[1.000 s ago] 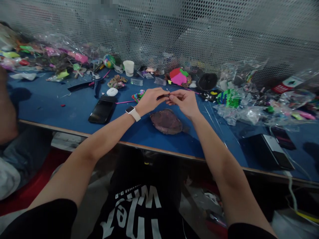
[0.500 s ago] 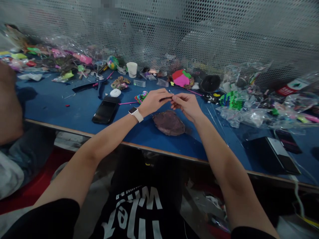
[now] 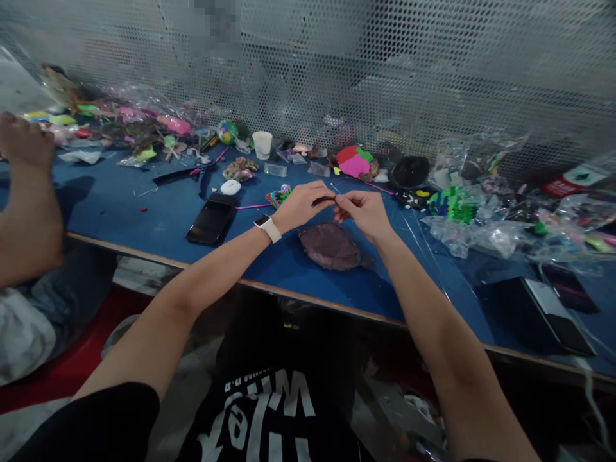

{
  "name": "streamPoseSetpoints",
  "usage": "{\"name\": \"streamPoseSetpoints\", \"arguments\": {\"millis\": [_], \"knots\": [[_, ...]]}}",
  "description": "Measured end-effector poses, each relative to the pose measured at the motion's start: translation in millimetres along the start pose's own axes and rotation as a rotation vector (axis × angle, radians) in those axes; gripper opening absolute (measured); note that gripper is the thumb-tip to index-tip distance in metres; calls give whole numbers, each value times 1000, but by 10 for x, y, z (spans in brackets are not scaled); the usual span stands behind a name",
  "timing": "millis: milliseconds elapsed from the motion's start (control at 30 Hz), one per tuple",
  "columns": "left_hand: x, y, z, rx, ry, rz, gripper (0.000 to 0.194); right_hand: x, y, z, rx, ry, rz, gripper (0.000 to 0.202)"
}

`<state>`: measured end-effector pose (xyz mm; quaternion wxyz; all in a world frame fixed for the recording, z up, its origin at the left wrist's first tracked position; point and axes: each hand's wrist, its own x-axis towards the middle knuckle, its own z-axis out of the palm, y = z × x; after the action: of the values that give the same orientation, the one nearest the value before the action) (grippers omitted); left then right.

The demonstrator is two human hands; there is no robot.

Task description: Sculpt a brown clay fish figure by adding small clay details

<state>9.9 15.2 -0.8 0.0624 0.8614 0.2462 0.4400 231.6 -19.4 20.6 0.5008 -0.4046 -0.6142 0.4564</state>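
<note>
Dark sliver (image 3: 323, 200) in a two-handed pinch

Left hand (image 3: 301, 206) and right hand (image 3: 364, 212) pinch it with their fingers, probably for steadiness, at twelve o'clock from the brown leaf-shaped piece (image 3: 330, 247) lying on the bench (image 3: 280, 269).

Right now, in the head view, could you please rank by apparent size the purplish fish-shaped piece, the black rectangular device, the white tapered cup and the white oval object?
1. Purplish fish-shaped piece
2. Black rectangular device
3. White tapered cup
4. White oval object
Apparent size only; the cup stands farther back.
</note>
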Motion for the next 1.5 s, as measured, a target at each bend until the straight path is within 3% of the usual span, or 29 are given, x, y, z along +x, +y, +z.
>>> {"name": "streamPoseSetpoints", "arguments": {"millis": [367, 633, 967, 1133, 1333, 1500], "knots": [[-14, -48, 5, -12, -36, -4, 21, 2, 35, -36, 55, -85, 4, 61], [-32, -66, 44, 1, -23, 2, 30, 9, 14, -40, 92, -27, 35, 64], [-19, 10, -16, -78, -26, -176, 26, 15, 32, -57, 50, -17, 17, 64], [-18, -18, 36, -50, -29, -155, 22, 16, 32, -76, 25, -5, -11, 65], [3, 37, -19, -66, 26, -80, 15, -3, 25, -45, 52, -34, 29, 64], [14, 52, -36, -102, 30, -112, 13, 20, 66, -45, 32, 4, -36, 64]]}}
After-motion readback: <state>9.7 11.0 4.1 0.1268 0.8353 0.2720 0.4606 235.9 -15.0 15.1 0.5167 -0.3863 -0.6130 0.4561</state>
